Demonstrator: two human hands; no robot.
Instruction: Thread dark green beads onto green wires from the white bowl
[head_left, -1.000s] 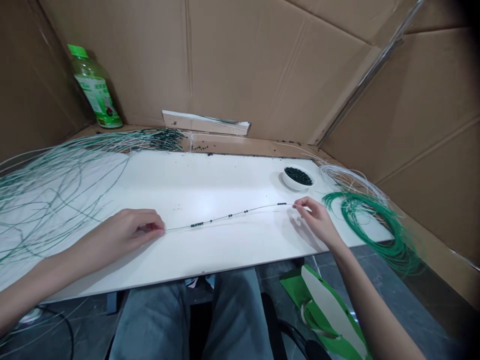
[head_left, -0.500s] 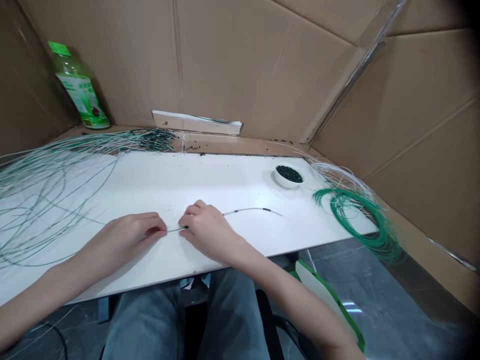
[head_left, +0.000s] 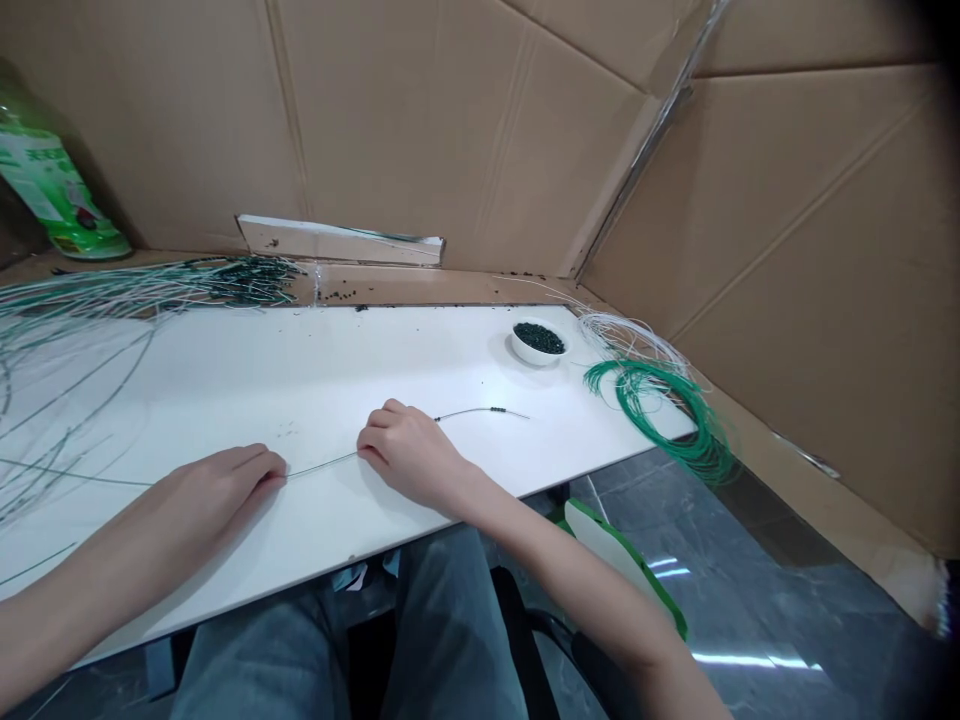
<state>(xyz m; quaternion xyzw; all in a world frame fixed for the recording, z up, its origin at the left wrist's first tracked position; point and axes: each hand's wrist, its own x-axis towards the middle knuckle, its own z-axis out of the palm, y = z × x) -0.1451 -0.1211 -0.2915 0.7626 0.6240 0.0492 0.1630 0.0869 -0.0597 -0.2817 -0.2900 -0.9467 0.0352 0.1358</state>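
Observation:
Between my two hands a thin green wire (head_left: 322,465) runs nearly straight above the white board (head_left: 225,380). My left hand (head_left: 229,490) pinches it at the left. My right hand (head_left: 401,440) is closed on the same wire near the board's middle, its fingertips hidden beneath the hand. Past my right hand the wire's far end curves out to the right, with a small group of dark beads (head_left: 498,409) on it. A white bowl (head_left: 537,356) of dark green beads stands at the back right.
Many beaded wires (head_left: 247,280) lie along the left and back left. Coils of green wire (head_left: 645,410) and white wire (head_left: 637,335) lie at the right edge. A green bottle (head_left: 67,200) stands at the back left, against cardboard walls (head_left: 405,110).
The view has turned to the right. My hands are farther apart, with a longer stretch of wire between them. Fewer beads show right of my right hand.

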